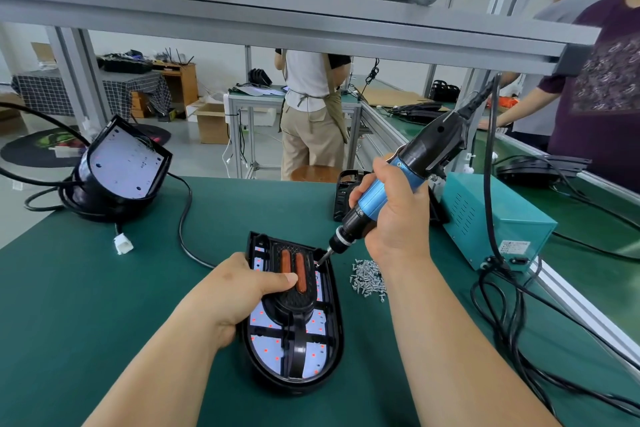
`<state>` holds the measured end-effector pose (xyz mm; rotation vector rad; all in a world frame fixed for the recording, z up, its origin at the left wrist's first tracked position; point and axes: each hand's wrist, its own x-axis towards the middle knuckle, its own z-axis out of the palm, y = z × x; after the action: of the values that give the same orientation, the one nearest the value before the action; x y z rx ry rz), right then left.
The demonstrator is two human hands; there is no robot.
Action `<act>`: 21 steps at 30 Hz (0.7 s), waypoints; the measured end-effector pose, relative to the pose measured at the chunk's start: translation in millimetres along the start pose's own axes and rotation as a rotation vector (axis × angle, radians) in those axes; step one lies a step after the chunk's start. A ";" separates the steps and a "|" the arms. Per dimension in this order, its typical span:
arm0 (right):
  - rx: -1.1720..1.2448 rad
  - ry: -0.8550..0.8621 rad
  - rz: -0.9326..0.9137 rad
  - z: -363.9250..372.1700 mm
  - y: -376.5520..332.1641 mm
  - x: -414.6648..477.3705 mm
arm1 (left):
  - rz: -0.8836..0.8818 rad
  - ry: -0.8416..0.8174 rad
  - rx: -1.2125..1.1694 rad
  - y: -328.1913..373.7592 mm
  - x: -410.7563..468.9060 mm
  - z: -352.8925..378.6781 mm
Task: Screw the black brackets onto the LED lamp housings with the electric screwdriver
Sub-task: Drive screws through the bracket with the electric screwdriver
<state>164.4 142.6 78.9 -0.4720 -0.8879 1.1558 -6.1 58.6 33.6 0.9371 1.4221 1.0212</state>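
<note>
A black LED lamp housing (330,362) lies open side up on the green mat, its white LED board showing. On it sits a black bracket (294,303) with two orange strips. My left hand (242,291) presses down on the bracket, thumb beside the orange strips. My right hand (391,215) grips the blue and black electric screwdriver (398,180), tilted, with its bit tip at the bracket's upper right corner. A pile of loose silver screws (369,276) lies just right of the housing.
A stack of lamp housings (117,170) with black cables stands at the far left. A teal power box (498,218) sits at the right with cables trailing down. A shelf rail runs overhead. People stand at benches behind and to the right.
</note>
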 end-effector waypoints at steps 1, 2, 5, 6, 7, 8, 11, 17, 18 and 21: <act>-0.002 -0.001 -0.002 -0.1 0.0 0.0 | 0.001 -0.003 0.000 0.1 0.2 -0.5; -0.005 -0.003 -0.004 -0.2 0.1 0.2 | 0.002 -0.010 -0.001 0.1 0.4 -0.4; -0.006 -0.008 -0.012 -0.4 0.6 1.0 | 0.003 -0.015 -0.004 0.1 0.8 -0.5; -0.005 -0.008 -0.015 -0.5 0.9 1.3 | 0.005 -0.014 -0.004 -0.1 1.0 -0.4; -0.006 -0.009 -0.017 -0.8 1.5 1.6 | 0.005 -0.016 -0.003 -0.3 0.9 -0.4; -0.008 -0.010 -0.019 -1.1 2.2 1.9 | 0.005 -0.019 -0.002 -0.4 0.9 -0.5; -0.021 -0.009 -0.027 -2.0 3.9 2.7 | 0.004 -0.016 0.002 0.0 0.2 -0.2; -0.008 -0.008 -0.027 -2.4 5.4 2.7 | -0.002 -0.009 0.006 1.2 -0.3 0.6; -0.016 -0.013 -0.026 -2.6 5.5 2.3 | 0.000 -0.011 0.006 1.2 -0.5 0.7; -0.042 -0.024 -0.030 -1.8 5.1 1.1 | 0.001 -0.015 0.009 0.5 -0.6 0.0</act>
<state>163.0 145.7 74.5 -0.4777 -0.9387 1.1192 -6.1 58.2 34.3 0.9505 1.4155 1.0074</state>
